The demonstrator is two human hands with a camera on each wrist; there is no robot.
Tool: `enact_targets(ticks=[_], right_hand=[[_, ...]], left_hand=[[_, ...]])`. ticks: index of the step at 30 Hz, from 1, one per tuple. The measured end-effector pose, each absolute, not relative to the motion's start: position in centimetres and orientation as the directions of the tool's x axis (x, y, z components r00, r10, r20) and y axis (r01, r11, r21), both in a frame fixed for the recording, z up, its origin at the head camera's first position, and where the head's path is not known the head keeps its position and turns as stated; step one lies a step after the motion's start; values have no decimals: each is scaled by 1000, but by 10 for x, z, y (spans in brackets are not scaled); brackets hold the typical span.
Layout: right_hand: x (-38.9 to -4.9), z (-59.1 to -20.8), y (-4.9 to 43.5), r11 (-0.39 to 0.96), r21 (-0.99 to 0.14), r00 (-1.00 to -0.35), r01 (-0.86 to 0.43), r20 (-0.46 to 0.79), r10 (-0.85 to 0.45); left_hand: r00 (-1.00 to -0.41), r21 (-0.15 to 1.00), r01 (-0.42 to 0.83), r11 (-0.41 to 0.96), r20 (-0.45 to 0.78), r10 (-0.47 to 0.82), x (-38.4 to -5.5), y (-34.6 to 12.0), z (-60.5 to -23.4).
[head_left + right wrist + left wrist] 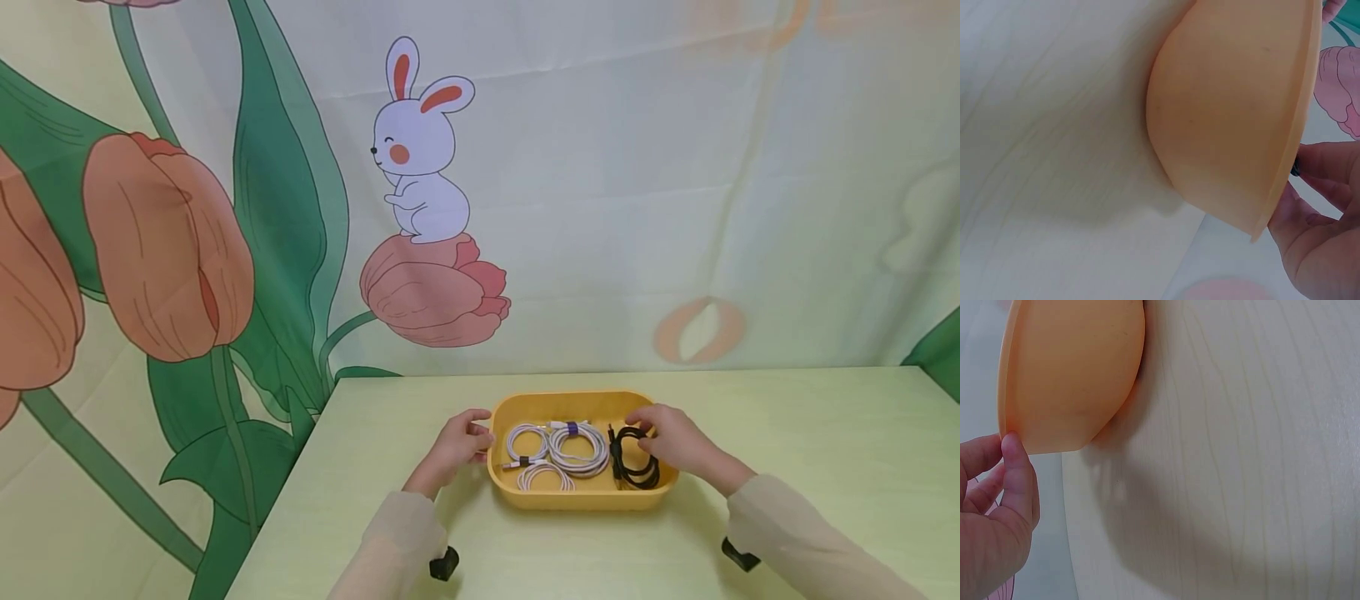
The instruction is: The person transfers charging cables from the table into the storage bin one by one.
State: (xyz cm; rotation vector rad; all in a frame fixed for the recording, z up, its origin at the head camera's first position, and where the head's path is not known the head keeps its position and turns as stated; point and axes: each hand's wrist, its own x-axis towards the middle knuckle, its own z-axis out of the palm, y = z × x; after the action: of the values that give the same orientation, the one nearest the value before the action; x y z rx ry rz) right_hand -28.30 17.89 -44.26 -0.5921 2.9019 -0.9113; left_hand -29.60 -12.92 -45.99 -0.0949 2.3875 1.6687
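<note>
A yellow plastic bin (581, 501) stands on the table with coiled cables in it. My left hand (459, 443) pinches its left rim, the thumb (1015, 450) lying against the outer wall. Over the right end reaches my right hand (672, 435), its fingertips holding a coiled black cable (641, 483). In the right wrist view a small black bit of the cable (1295, 167) shows above the rim by the fingers; the rim hides the rest. Left of it lie a larger white coil with a purple tie (581, 468) and smaller white coils (527, 429).
The pale wood-grain table (810, 433) extends around the bin. Behind it hangs a cloth backdrop (585, 208) printed with tulips and a rabbit. A black strap piece (444, 564) sits under the left sleeve, another (740, 555) under the right.
</note>
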Motion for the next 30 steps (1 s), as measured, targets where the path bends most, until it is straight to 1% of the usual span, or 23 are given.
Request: enact_targets(ticks=[10, 19, 24, 30], right_hand=[[-282, -449, 170, 774, -529, -922, -348, 44, -385], [-280, -451, 169, 771, -537, -923, -342, 40, -383], [-276, -452, 170, 743, -535, -897, -403, 69, -437], [-274, -454, 171, 732, -485, -858, -479, 81, -508]], left_hand=[[-970, 920, -187, 344, -228, 83, -297, -130, -462], [-971, 920, -182, 348, -223, 83, -297, -130, -461], [-971, 919, -184, 349, -224, 77, -296, -130, -461], [-971, 920, -183, 346, -224, 79, -296, -130, -462]])
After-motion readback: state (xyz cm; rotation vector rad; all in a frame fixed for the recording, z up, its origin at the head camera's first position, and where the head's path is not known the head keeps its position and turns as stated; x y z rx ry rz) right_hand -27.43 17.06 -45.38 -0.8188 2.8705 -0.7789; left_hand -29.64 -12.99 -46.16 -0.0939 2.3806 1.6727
